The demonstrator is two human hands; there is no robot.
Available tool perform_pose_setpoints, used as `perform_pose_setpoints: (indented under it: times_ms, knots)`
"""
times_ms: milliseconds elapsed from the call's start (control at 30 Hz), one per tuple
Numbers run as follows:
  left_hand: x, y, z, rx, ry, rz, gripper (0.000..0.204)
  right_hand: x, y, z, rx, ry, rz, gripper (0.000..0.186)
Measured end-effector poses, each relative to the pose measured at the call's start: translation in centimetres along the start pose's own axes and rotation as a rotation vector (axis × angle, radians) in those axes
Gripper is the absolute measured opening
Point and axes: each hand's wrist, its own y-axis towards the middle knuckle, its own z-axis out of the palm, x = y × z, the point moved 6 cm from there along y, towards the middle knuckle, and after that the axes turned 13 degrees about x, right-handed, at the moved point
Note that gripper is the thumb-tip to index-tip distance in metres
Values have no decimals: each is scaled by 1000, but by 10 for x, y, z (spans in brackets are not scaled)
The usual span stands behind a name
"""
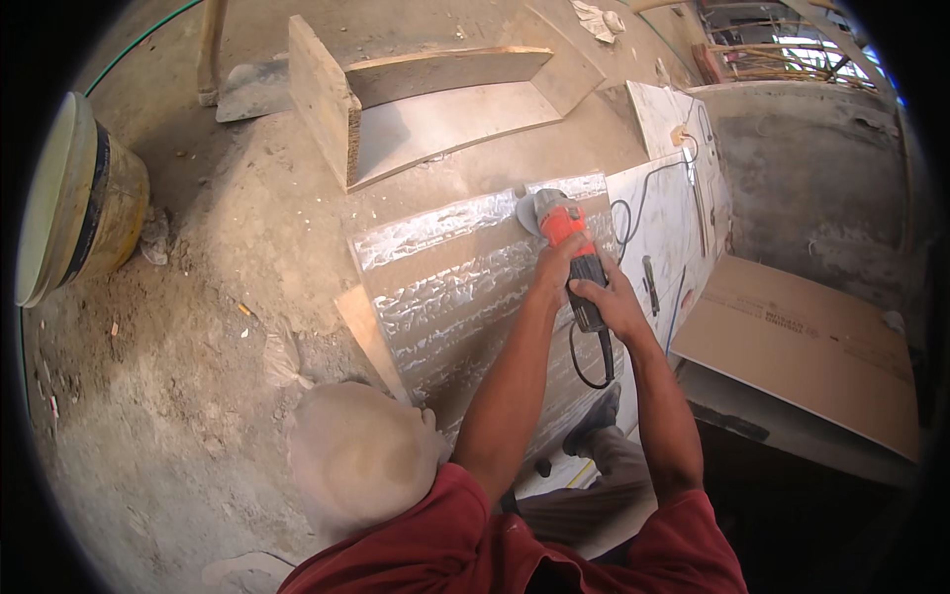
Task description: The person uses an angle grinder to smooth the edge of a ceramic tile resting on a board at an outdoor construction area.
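Dusty earthen ground [218,297]. I see red-and-black grinder [566,230] at far edge of brown panel [445,252] with silvery stripes; disc [528,216] by that edge, contact I cannot tell. My left hand [555,265] closed around grinder body nearer disc; right hand [614,297] wrapped around black rear part. Farther: pale boards [445,75]. Right: brown sheet [802,346]. Far left: yellowish bucket [121,213].

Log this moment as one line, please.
left hand: gripping red-and-black grinder around front | right hand: gripping its black rear | disc: at far edge of brown-and-silver panel
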Motion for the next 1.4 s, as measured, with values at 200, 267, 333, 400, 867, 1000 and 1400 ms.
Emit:
perform_pose_setpoints:
  times_ms: [200, 267, 333, 400, 867, 1000, 1400]
  knots:
    - [-14, -3, -4, -74, 178, 9, 30, 8, -2, 15, 26, 294, -23, 79]
    - [-14, 0, -7, -91, 217, -29, 31, 6, 0, 15, 33, 290, -24, 78]
    - [-14, 1, -10, -90, 207, -45, 30, 9, 1, 16, 41, 288, -23, 78]
    - [-12, -1, -11, -87, 173, -38, 31, 13, -3, 16, 49, 274, 46, 76]
    - [5, -1, 0, -7, -58, -48, 30, 9, -3, 2, 10, 24, 17, 73]
    - [-1, 2, -6, -32, 17, 0, 29, 0, 2, 7, 9, 117, -13, 82]
    - [-9, -4, -3, -34, 119, -45, 33, 12, -1, 9, 39, 135, 14, 72]
